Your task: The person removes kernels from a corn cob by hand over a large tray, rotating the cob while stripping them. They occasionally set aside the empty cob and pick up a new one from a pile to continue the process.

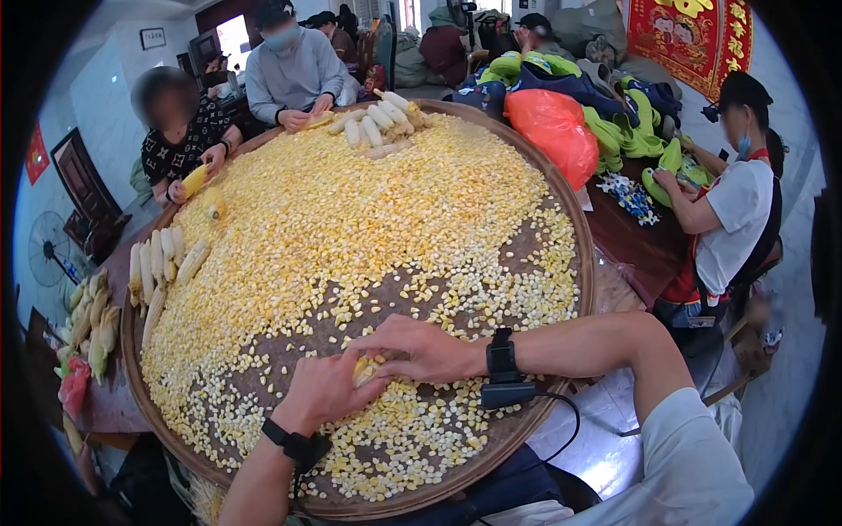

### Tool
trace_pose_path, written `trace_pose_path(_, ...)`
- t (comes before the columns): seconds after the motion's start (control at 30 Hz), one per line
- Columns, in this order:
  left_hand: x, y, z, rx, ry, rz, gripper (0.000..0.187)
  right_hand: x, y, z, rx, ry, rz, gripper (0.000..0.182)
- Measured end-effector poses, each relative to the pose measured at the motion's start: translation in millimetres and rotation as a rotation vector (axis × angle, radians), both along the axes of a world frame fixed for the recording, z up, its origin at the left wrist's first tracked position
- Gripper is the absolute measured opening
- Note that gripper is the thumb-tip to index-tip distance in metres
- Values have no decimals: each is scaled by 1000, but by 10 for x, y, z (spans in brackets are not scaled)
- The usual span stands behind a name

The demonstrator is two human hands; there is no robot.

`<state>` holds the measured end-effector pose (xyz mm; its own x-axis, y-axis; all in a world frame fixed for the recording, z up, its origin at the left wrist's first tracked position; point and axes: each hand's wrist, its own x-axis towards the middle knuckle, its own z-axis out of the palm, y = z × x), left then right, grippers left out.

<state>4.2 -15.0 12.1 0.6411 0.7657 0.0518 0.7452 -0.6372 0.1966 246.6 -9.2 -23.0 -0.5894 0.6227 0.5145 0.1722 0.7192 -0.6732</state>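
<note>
Well advanced: tray point(574, 219) at frame centre mostly covered in kernels point(351, 210), bare cobs point(377, 123) piled at top and left rim, left hand point(326, 390) and right hand point(421, 351) both closed around one cob point(364, 372) at lower centre, unhusked ears point(92, 324) waiting at far left.

I see a yellow, partly stripped corn cob point(366, 371) lying roughly level just above the near part of the big round woven bamboo tray point(586, 263), mostly hidden, only a short pale-yellow stretch showing. Loose yellow corn kernels point(351, 219) cover the tray, thinner beneath the cob.
</note>
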Motion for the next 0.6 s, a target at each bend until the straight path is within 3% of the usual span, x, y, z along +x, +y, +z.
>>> trace_pose_path(0.6,-34,31,-52,-10,-3,-27,62,-8,-23,5,57,-11,3,56)
